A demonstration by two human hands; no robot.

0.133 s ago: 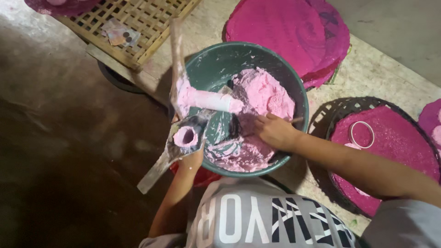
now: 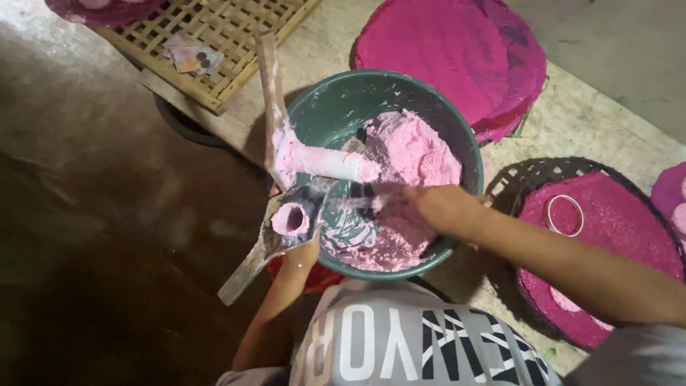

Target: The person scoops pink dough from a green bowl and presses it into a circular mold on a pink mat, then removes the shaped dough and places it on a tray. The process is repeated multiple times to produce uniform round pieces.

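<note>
Green basin [image 2: 336, 107] of pink dough [image 2: 418, 154]: right hand [image 2: 436, 207] is seen inside it, fingers blurred, closure not discernible; left hand [image 2: 304, 250] is clenched on a dough-caked mould [image 2: 289, 218] at its near-left rim, best held steady and level.

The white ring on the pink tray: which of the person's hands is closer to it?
Right. The right hand is in the green bowl, nearer the white ring. The left hand is at the bowl's far rim, holding a paste-filled mould.
</note>
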